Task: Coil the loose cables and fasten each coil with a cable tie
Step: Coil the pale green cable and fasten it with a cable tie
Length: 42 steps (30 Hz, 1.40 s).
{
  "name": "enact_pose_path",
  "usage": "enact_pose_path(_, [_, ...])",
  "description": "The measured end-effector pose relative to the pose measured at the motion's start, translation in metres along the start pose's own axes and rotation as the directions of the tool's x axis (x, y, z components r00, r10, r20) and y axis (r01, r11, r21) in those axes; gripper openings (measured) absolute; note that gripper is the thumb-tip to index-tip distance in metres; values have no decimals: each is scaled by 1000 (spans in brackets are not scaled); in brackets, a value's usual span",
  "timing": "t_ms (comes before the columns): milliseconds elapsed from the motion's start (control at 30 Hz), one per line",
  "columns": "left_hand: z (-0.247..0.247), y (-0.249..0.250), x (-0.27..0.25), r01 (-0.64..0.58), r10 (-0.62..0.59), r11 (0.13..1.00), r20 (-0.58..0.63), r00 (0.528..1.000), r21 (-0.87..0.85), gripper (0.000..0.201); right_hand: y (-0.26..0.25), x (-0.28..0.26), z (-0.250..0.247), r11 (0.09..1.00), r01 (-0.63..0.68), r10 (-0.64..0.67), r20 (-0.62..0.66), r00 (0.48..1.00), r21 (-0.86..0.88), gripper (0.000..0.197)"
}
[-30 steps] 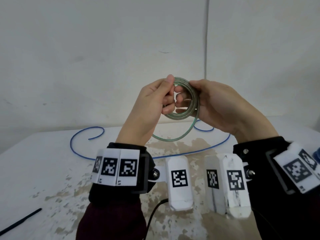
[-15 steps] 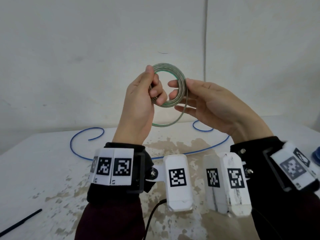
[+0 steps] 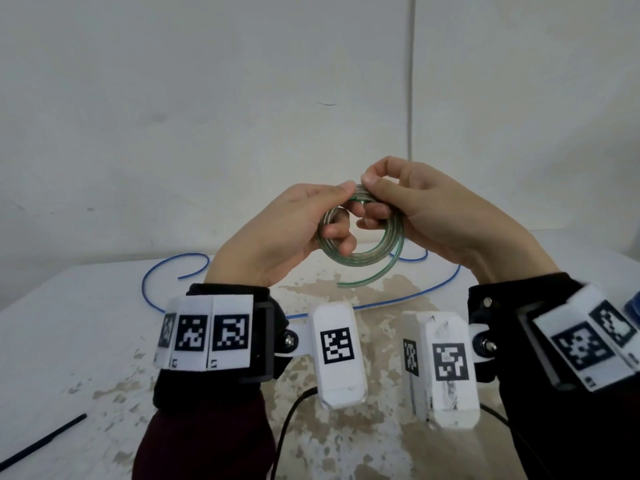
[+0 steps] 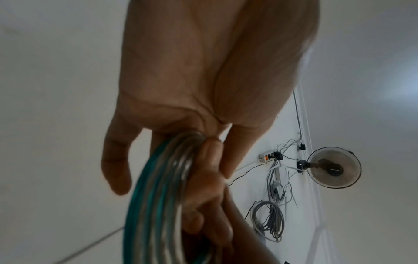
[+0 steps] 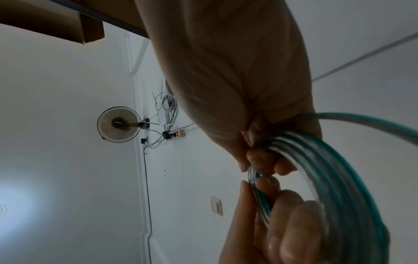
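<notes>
A clear, green-tinted cable coil point(image 3: 360, 258) hangs in the air above the table, held between both hands. My left hand point(image 3: 341, 216) grips its left side, thumb on top and fingers curled through the ring. My right hand point(image 3: 374, 199) pinches the top of the coil, its fingers curled round the strands. A short loose tail point(image 3: 367, 280) curves out below the coil. The left wrist view shows the coil point(image 4: 158, 196) running past my curled fingers point(image 4: 210, 160). In the right wrist view the strands point(image 5: 328, 178) pass under my right hand's fingertips point(image 5: 260, 157). A black cable tie point(image 3: 41, 441) lies at the table's near left.
A long blue cable point(image 3: 156, 289) lies loose across the far part of the worn white table point(image 3: 86, 341), passing behind my hands. A blue object point(image 3: 633, 303) shows at the right edge. A wall stands close behind the table.
The coil has come down from its higher position. My right hand has moved from the coil's right side to pinch its top, and the hanging tail is shorter.
</notes>
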<state>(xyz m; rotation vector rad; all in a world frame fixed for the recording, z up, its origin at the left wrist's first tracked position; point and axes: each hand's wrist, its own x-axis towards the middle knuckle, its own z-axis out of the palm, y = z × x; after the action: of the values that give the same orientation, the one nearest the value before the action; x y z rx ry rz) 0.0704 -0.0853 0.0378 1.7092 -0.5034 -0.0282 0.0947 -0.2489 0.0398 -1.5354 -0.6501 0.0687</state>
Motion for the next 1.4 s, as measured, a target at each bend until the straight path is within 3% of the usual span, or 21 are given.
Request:
enact_pose_path(167, [2, -3, 0, -22, 22, 999, -11, 1000, 41, 33, 1, 0, 2, 999, -1, 3, 31, 1000, -49, 14])
enact_pose_path(300, [3, -5, 3, -113, 116, 993, -89, 989, 37, 31, 1, 1, 5, 1000, -10, 9, -11, 1000, -17, 19])
enact_pose_path(533, [-4, -9, 13, -301, 200, 931, -399, 895, -208, 34, -2, -4, 0, 989, -97, 84, 111, 990, 115, 32])
enact_pose_path(667, [-4, -9, 15, -318, 181, 901, -408, 895, -297, 34, -1, -3, 3, 998, -35, 29, 119, 992, 49, 30])
enact_pose_path(833, [7, -5, 17, -319, 133, 858, -425, 895, -403, 33, -2, -2, 1, 990, 32, -48, 112, 993, 139, 29])
enact_pose_path(967, [6, -4, 15, -207, 48, 874, -345, 937, -441, 33, 0, 1, 4, 993, 50, -55, 43, 998, 111, 32])
enact_pose_path(1133, [-3, -5, 6, -15, 3, 991, -88, 996, -136, 30, 1, 0, 0, 999, 16, -10, 115, 993, -51, 33])
enact_pose_path(1300, [-12, -5, -5, 39, -43, 998, 110, 993, 42, 27, -2, -8, -5, 984, -42, 87, 266, 960, -171, 32])
enact_pose_path(1400, [-8, -6, -5, -3, 0, 999, 84, 996, 39, 27, 0, -7, -4, 983, -68, 105, 222, 969, -169, 33])
